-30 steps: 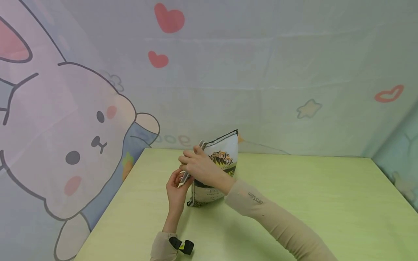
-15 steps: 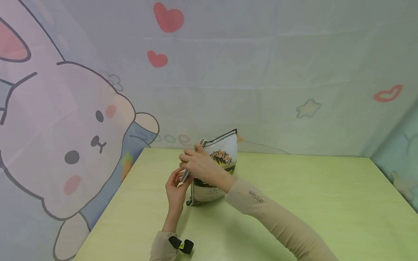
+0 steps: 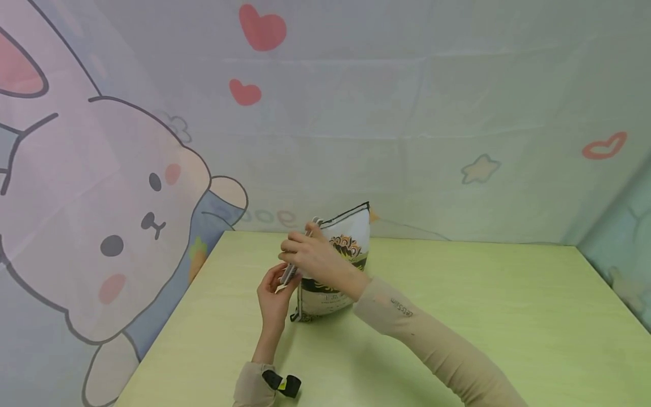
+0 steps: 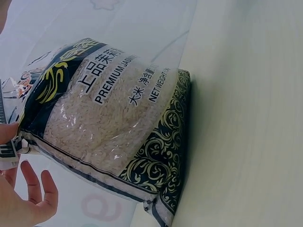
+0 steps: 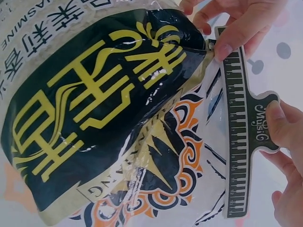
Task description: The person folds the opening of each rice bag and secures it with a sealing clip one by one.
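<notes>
A clear plastic bag of rice [image 3: 325, 301] with dark and gold print stands tilted on the table; grains show through it in the left wrist view. Along its left edge lies a long clip [image 5: 236, 142] with piano-key print and the word Music. My right hand [image 3: 321, 261] pinches the clip's handle, thumb on the near face in the right wrist view. Lower down, my left hand [image 3: 274, 299] pinches the bag's edge beside the clip's end, its thumb partly over both. Its other fingers [image 4: 33, 182] are loosely bent. How far the clip's jaws stand apart is hidden.
The light green table [image 3: 458, 316] extends to both sides of the bag. A cloth backdrop [image 3: 432, 102] with a cartoon rabbit, hearts and a star hangs behind its far edge. A black strap device [image 3: 282, 384] sits on the left wrist.
Both hands keep their places on the bag and clip. The right hand and forearm shift very slightly to the right; the bag barely moves.
</notes>
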{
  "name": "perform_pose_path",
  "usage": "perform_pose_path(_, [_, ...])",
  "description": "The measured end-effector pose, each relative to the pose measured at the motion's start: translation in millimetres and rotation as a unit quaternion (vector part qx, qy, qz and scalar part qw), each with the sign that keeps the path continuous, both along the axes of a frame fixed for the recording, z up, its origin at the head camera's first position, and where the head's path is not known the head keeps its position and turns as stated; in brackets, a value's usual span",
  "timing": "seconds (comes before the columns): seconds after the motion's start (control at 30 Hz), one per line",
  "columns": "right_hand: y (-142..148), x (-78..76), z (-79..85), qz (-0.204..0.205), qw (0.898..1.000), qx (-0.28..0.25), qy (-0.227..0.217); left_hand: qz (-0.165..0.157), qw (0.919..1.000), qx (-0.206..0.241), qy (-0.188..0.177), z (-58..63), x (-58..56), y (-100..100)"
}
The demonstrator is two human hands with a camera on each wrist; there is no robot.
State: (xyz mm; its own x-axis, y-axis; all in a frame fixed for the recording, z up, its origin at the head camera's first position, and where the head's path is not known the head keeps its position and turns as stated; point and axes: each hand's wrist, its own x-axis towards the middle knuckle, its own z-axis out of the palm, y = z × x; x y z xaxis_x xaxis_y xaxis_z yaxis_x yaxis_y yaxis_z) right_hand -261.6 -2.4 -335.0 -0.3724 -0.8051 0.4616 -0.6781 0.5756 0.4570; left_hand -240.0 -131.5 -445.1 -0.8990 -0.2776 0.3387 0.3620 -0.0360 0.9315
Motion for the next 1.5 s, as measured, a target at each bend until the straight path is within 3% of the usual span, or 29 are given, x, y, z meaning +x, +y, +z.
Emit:
perform_pose_path(0.17, [6,-1.9,-2.0,0.019,0.999,-0.026,-0.036,0.011,0.9998,-0.013,-0.005,-0.5,1.0,-2])
perform_pose_path(0.3, [11,-5.6,-4.1,0.006,0.998,-0.029,-0.049,0.025,0.9993,-0.026,-0.007,-1.2,0.6,-3])
perform_pose_path(0.4, [15,-9.0,-4.4,-0.003,0.998,-0.034,-0.045,0.032,0.9988,-0.037,-0.004,-0.9,1.0,-4])
perform_pose_path(0.63, [22,-16.6,-5.4,-0.012,0.998,-0.044,-0.038,0.035,0.9984,-0.045,0.0,21.9,17.7,1])
perform_pose_path(0.87, [26,-21.1,-6.5,-0.017,0.997,-0.077,-0.006,0.045,0.9973,-0.057,-0.003,22.7,19.1,-2])
perform_pose_path(1.1, [32,-27.0,-5.2,-0.013,0.991,-0.135,0.002,0.052,0.9964,-0.065,-0.018,22.1,20.5,-3])
perform_pose_path(1.3, [39,-29.7,-2.7,-0.023,0.986,-0.158,-0.046,0.054,0.9963,-0.063,-0.02,20.4,21.1,-5])
perform_pose_path(1.5, [42,-32.3,-3.6,-0.004,0.973,-0.221,-0.069,0.061,0.9959,-0.065,-0.012,19.1,22.7,-4])
